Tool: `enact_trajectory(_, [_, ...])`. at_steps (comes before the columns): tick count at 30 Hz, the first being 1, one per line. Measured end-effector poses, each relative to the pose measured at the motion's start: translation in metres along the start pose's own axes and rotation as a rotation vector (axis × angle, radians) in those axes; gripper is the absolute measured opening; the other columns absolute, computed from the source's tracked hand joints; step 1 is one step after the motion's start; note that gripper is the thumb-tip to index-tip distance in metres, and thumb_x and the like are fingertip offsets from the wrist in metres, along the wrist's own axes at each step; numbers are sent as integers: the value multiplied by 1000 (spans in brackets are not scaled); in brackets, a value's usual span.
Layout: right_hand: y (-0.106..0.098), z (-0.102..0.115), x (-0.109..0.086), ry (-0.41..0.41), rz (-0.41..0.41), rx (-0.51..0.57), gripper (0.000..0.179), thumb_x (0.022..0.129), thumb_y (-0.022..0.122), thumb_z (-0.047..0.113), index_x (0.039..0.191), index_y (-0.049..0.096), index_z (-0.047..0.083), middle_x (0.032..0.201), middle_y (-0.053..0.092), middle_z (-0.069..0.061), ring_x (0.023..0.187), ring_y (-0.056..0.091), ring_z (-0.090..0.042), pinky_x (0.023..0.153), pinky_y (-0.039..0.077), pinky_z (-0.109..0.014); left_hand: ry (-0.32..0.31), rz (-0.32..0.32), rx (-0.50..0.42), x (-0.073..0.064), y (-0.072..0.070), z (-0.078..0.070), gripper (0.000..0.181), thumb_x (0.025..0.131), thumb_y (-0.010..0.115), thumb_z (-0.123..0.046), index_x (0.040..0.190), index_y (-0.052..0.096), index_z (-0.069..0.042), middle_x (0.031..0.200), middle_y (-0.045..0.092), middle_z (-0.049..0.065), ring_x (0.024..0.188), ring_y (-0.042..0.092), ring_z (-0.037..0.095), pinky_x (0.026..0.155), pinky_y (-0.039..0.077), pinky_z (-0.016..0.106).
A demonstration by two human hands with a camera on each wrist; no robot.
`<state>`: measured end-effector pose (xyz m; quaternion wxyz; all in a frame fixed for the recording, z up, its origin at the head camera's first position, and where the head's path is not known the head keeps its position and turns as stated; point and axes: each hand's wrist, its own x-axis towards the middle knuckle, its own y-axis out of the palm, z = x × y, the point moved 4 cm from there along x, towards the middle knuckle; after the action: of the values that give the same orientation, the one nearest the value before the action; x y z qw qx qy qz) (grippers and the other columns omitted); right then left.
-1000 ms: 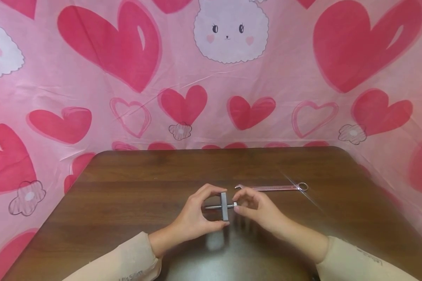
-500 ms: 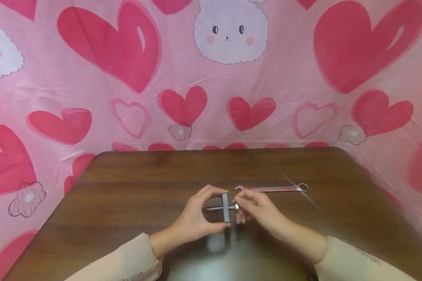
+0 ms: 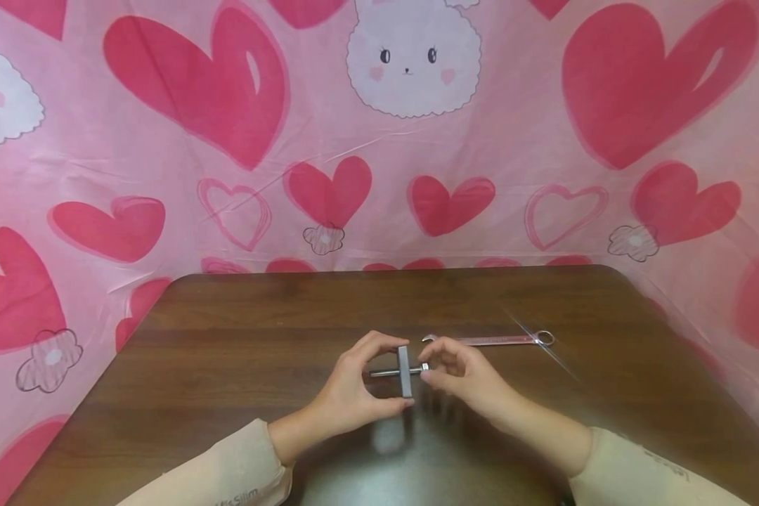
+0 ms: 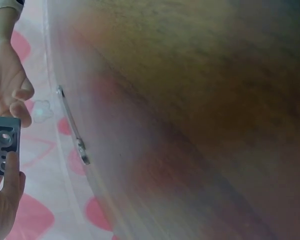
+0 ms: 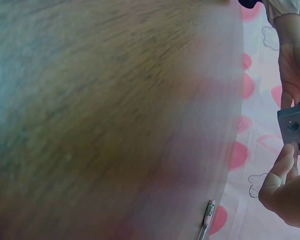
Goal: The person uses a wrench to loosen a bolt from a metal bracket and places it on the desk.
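A dark brown, wood-grained table [image 3: 266, 309] with rounded far corners fills the lower half of the head view, a pale glare lying low in the middle; its near edge falls outside the frame. Behind it a pink cloth [image 3: 329, 130] printed with red hearts covers the upper half, its white animal cut by the top edge. A wrench [image 3: 506, 341] lies right of centre, part of its shaft hidden behind the right hand [image 3: 474, 379].

Below centre, the left hand [image 3: 348, 390] holds a grey plate [image 3: 405, 386] above the table, clamped between thumb and fingers at its two ends. A bolt [image 3: 386, 373] runs through the plate; the right hand's thumb and fingers curl about its head, but which fingertips touch is hard to see.

The plate stands edge-on in the head view; both wrist views show holes in its face, cut by the frame's side. There the table is mostly blur. Sleeve [image 3: 221, 464] lettering at lower left is hard to read.
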<state>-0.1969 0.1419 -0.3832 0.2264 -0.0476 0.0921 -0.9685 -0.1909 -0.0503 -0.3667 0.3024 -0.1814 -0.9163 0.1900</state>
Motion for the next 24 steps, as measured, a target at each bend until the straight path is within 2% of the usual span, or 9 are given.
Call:
enact_trajectory(3, [-1, -2, 1, 45, 5, 5, 32, 97, 62, 17, 116, 54, -8, 91, 70, -12, 74, 62, -12, 65, 53, -27, 7, -4, 4, 0, 0, 0, 68, 66, 91, -10, 126, 61, -17, 116, 64, 0, 114, 62, 14, 100, 55, 35])
enact_trajectory(7, [0, -3, 2, 62, 6, 18, 33, 99, 59, 20, 115, 55, -9, 85, 70, -18, 69, 61, -10, 63, 52, -27, 9, -2, 1, -1, 1, 1, 68, 66, 91, -10, 126, 61, -17, 116, 64, -1, 114, 62, 14, 101, 54, 34])
enact_trajectory(13, [1, -2, 2, 88, -7, 34, 33, 101, 56, 21, 111, 55, -11, 73, 65, 0, 67, 60, -10, 62, 51, -26, 4, 7, -12, -1, 1, -2, 69, 65, 91, -11, 127, 61, -18, 116, 64, -4, 113, 62, 13, 102, 54, 35])
enact_trajectory(16, [1, -1, 1, 89, -6, 48, 33, 101, 57, 20, 111, 55, -12, 72, 63, 2, 68, 61, -11, 63, 53, -27, -8, 16, -21, -1, 1, -3, 69, 65, 91, -12, 126, 61, -19, 117, 63, -4, 114, 61, 12, 102, 54, 35])
enact_trajectory(20, [0, 1, -1, 62, -9, 39, 34, 95, 65, 15, 114, 54, -11, 88, 66, -3, 78, 63, -13, 70, 56, -27, -12, 17, -22, -2, 0, -2, 68, 64, 92, -11, 125, 61, -18, 116, 64, 0, 113, 60, 11, 101, 54, 33])
enact_trajectory(24, [0, 2, -1, -28, 4, -9, 35, 90, 69, 7, 116, 54, -11, 110, 61, -20, 84, 63, -12, 74, 55, -25, 7, 2, -13, -2, -1, -1, 69, 64, 92, -9, 125, 61, -16, 116, 65, 4, 111, 61, 12, 99, 56, 34])
